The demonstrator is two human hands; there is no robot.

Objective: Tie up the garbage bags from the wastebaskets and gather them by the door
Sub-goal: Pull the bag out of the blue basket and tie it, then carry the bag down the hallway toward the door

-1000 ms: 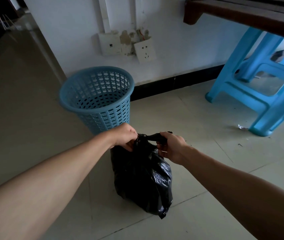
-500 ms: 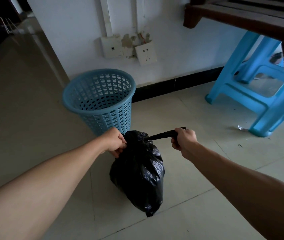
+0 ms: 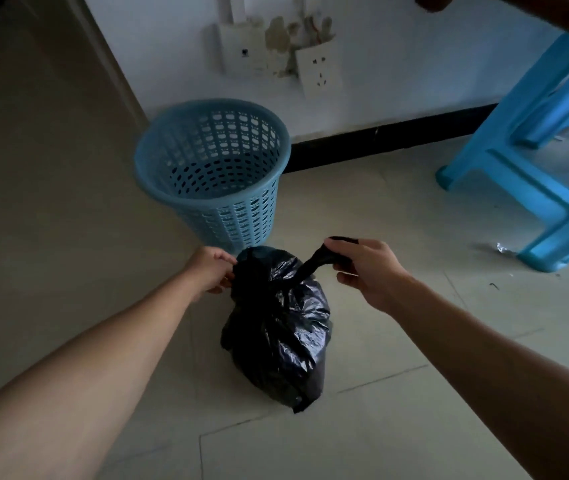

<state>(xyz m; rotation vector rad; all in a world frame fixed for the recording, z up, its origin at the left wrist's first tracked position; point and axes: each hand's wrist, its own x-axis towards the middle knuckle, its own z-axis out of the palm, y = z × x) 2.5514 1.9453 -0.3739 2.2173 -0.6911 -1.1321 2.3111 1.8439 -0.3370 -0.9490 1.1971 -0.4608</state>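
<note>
A full black garbage bag [image 3: 279,330] hangs just above the tiled floor, in front of me. My left hand [image 3: 212,273] pinches the bunched plastic at the bag's upper left. My right hand [image 3: 366,268] grips a twisted black strand of the bag's neck, drawn up and to the right. Behind the bag stands a blue perforated wastebasket [image 3: 213,174], with no liner in it, close to the wall.
A blue plastic stool [image 3: 539,161] stands at the right, under a dark wooden table edge [image 3: 532,8]. White wall sockets [image 3: 317,69] sit above the black skirting board. A scrap of shiny litter [image 3: 501,249] lies by the stool's leg. Open tiled floor stretches away to the left.
My hands have pulled apart, drawing the twisted strand out to the right. The bag has turned a little and the camera has dipped closer to it.
</note>
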